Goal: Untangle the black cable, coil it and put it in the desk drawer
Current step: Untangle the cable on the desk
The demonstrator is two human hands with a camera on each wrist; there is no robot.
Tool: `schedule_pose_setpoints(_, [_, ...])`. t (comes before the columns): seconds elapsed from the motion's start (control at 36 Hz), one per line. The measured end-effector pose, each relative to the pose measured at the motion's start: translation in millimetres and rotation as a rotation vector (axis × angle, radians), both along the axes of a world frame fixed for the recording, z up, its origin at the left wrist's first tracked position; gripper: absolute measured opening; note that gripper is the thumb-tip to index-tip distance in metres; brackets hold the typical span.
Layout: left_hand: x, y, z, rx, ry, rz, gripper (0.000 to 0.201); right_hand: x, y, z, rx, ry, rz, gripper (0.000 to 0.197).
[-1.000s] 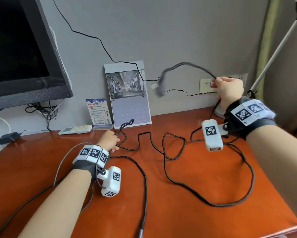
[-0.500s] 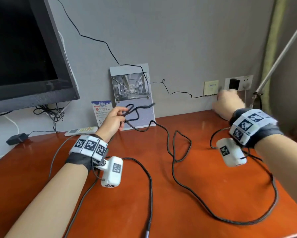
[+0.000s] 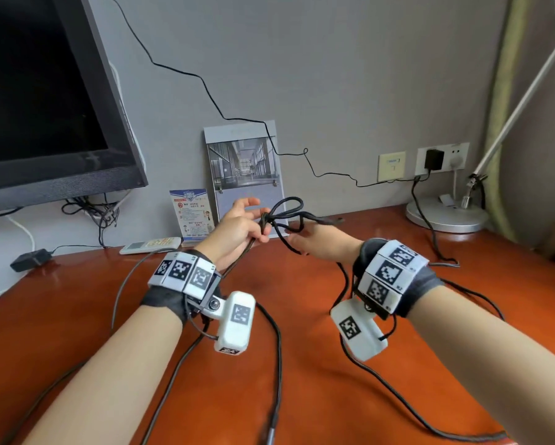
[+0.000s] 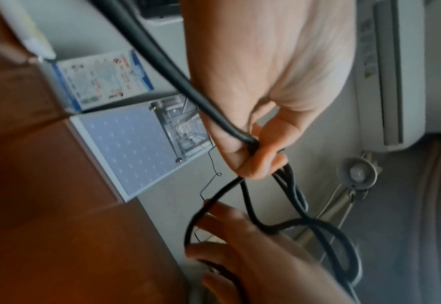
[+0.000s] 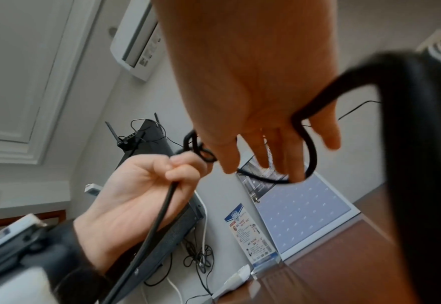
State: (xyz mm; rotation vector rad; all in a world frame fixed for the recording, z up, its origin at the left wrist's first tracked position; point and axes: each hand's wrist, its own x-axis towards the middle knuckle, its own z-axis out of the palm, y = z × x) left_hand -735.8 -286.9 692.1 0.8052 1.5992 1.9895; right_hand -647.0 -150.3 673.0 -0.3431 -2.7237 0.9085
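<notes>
The black cable has a knot of small loops held up above the red-brown desk; its long slack trails over the desk on both sides. My left hand pinches the cable at the knot between thumb and fingers, seen close in the left wrist view. My right hand is just right of it, its straight fingers pushed through one loop of the cable. The cable's far end runs off the desk's front edge. No drawer is in view.
A dark monitor stands at the back left. A calendar, a small card and a white remote line the wall. A lamp base and a wall socket with a charger are at the back right.
My right hand left the wall socket and came left to the knot, fingers now in a loop. My left hand lifted the knot higher off the desk.
</notes>
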Motion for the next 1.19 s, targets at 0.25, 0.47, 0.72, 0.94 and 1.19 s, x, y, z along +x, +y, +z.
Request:
schedule_pose_setpoints(0.25, [8, 12, 1, 0.000, -0.058, 0.079, 0.041, 5, 0, -16, 0.244, -0.064, -0.073, 0.024])
schedule_pose_setpoints(0.47, [-4, 8, -4, -0.361, 0.259, 0.196, 0.013, 23, 10, -19, 0.148, 0.116, -0.098, 0.032])
schedule_pose_setpoints(0.72, [3, 17, -13, -0.436, 0.253, 0.079, 0.018, 17, 11, -16, -0.170, 0.216, -0.083, 0.036])
schedule_pose_setpoints(0.94, [19, 16, -20, -0.559, 0.496, -0.080, 0.020, 20, 9, -10, 0.086, 0.106, -0.180, 0.025])
schedule_pose_setpoints(1.19, [24, 20, 0, -0.296, 0.335, 0.222, 0.030, 18, 8, -7, 0.382, 0.090, -0.268, 0.024])
